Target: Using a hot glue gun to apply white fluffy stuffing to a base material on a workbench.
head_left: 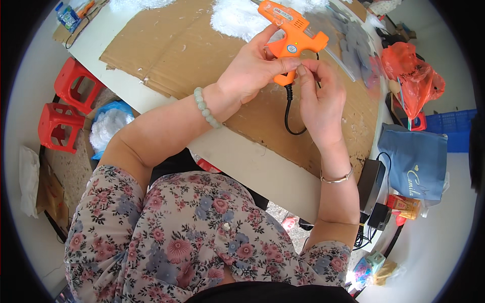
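Note:
An orange hot glue gun [298, 36] is raised over the cardboard, its nozzle toward the far side. My left hand [246, 73] is closed around its handle, thumb lying across the near side. At the handle's lower end my right hand [323, 101] pinches thumb and forefinger together, close to my left thumb tip; whatever is between them is too small to make out. A black cord [288, 113] loops down from the handle's base. From the gun's back end sticks a translucent glue stick [342, 64].
Brown cardboard [177, 50] covers much of the white table [247, 159]. White fibre [232, 22] lies on the far side, grey flat pieces [353, 45] at the right. Red stools [60, 126] stand left; a red plastic bag [411, 76] and blue bag [414, 156] are right.

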{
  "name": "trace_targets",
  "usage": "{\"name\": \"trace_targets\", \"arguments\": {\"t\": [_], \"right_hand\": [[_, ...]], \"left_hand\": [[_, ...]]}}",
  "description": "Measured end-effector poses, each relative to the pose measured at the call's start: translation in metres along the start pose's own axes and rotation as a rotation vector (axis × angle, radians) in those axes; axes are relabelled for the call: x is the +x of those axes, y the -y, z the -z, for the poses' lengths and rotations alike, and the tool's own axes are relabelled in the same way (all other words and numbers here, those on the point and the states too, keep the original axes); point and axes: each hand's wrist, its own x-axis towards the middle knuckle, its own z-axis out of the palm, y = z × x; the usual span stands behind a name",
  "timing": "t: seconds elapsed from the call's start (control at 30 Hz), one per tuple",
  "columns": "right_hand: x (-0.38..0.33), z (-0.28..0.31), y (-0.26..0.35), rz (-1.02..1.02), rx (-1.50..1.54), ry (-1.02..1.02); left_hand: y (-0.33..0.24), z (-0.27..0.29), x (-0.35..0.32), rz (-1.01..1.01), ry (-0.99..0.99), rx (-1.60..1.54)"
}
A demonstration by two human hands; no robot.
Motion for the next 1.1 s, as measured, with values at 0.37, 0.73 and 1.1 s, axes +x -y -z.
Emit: {"name": "trace_targets", "arguments": {"t": [0.37,0.73,1.1], "right_hand": [[0.0006,-0.0016,0.0018,-0.031,0.101,0.0],[-0.002,-0.0077,0.0018,-0.001,-0.02,-0.066],[0.0017,-0.0054,0.0,0.142,-0.272,-0.084]], "left_hand": [[-0.0005,-0.0011,-0.0017,0.029,-0.063,-0.064],[-0.0014,-0.0049,-0.0047,0.014,-0.123,0.008],[0.0031,-0.0025,-0.004,-0.102,-0.143,0.205]]}}
